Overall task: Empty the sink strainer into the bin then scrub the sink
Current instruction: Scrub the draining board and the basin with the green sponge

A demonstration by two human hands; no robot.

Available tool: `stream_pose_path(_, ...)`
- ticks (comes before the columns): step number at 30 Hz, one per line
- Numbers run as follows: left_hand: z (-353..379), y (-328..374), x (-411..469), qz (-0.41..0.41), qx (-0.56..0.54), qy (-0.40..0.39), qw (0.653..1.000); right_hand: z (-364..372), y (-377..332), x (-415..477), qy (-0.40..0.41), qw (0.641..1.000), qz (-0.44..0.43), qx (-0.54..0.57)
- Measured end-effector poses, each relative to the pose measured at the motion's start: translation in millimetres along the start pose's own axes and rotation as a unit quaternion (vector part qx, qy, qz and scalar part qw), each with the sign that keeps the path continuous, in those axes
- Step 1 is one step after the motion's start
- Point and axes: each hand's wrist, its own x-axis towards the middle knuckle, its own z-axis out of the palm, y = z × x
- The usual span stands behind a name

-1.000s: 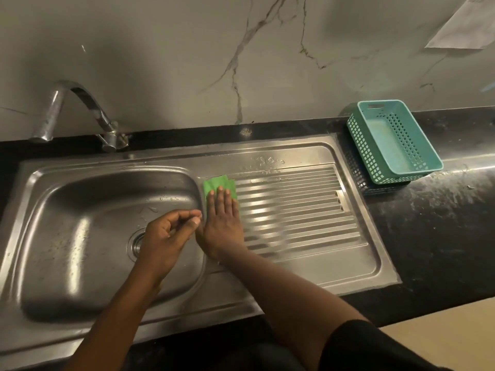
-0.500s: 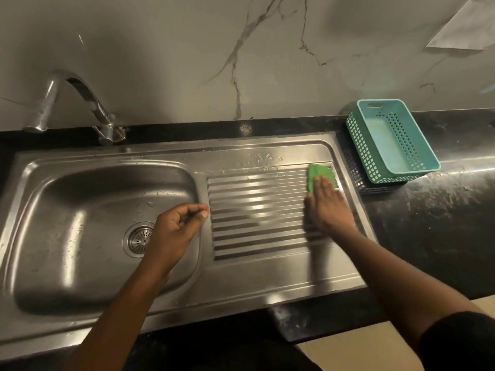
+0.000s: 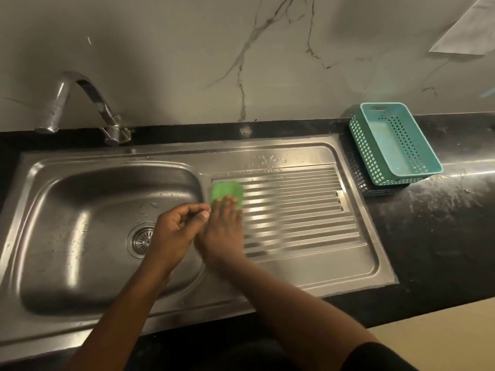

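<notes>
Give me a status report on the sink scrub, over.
Left hand loose, empty, over basin. Right hand flat on pad, left end of drainboard. Basket on counter, not blocking.

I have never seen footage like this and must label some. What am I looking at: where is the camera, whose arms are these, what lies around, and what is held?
There is no machine: a person wears a wide-angle camera on the head, looking down at their own arms. It is the only view. The right hand presses a green scrub pad with straight fingers onto the ribbed drainboard of a steel sink. The left hand hovers beside it, fingers loosely curled, holding nothing visible. The drain strainer sits in the basin; a tap stands behind. To the right, on the black countertop, is a teal basket, with a dark lattice showing under it.
</notes>
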Motion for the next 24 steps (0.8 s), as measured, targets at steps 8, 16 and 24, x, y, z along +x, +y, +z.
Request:
stream_pose_path(8, -9, 6, -1, 0.015, 0.004, 0.008, 1.000, 20, 5, -23, -0.070, 0.937, -0.233, -0.250)
stream_pose_path(16, 6, 8, 1, 0.007, 0.000, 0.013, 1.000, -24, 57, -15, -0.027, 0.955, -0.271, -0.113)
stream_pose_path(24, 11, 15, 7, 0.022, 0.008, -0.010, 1.000, -48, 136, -8, 0.064, 0.978, -0.193, -0.055)
